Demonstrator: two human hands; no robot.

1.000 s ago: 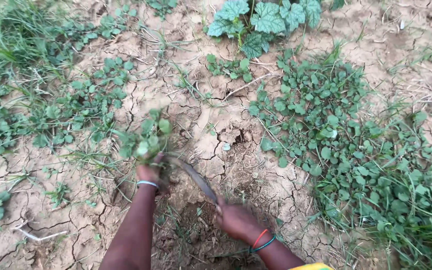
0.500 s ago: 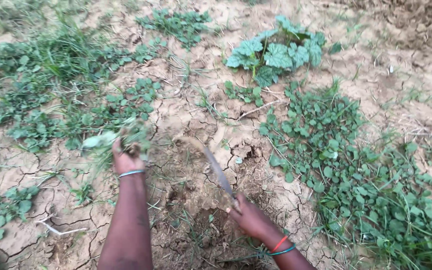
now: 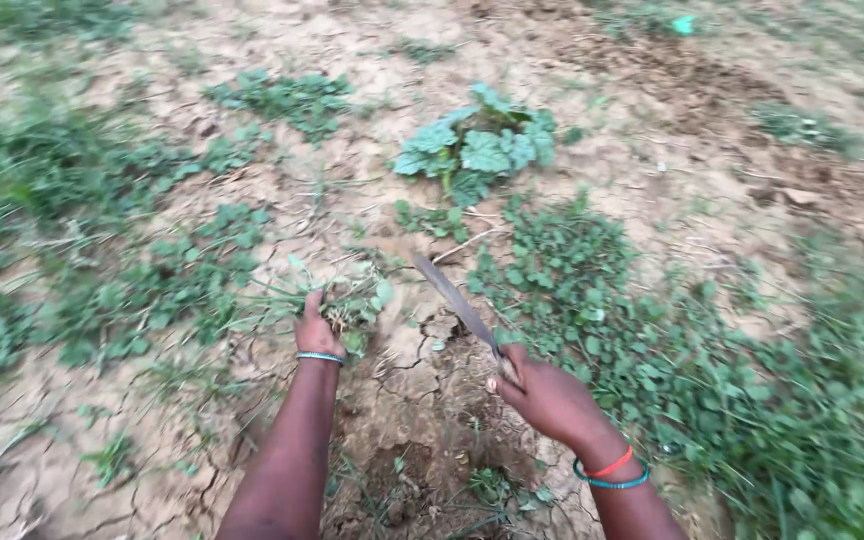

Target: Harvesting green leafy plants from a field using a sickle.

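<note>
My left hand [image 3: 316, 328] is closed around a clump of green weeds [image 3: 352, 298] low over the cracked soil. A bangle sits on that wrist. My right hand [image 3: 544, 396] grips the handle of a curved sickle [image 3: 455, 302]. Its dark blade points up and to the left, toward the clump, with the tip a short way from the weeds. Red and teal bangles circle the right wrist. Between the two hands lies a patch of dug, broken earth [image 3: 422, 440].
A broad-leaved plant [image 3: 480, 148] grows beyond the hands. A dense mat of small leafy weeds [image 3: 652, 350] spreads to the right, and more weeds and grass [image 3: 102, 280] cover the left. Dry cracked soil [image 3: 652, 130] stretches further off.
The view has swung up and back. My left hand has moved back in toward the sickle with weeds gripped. The blade has lifted and points toward the clump.
</note>
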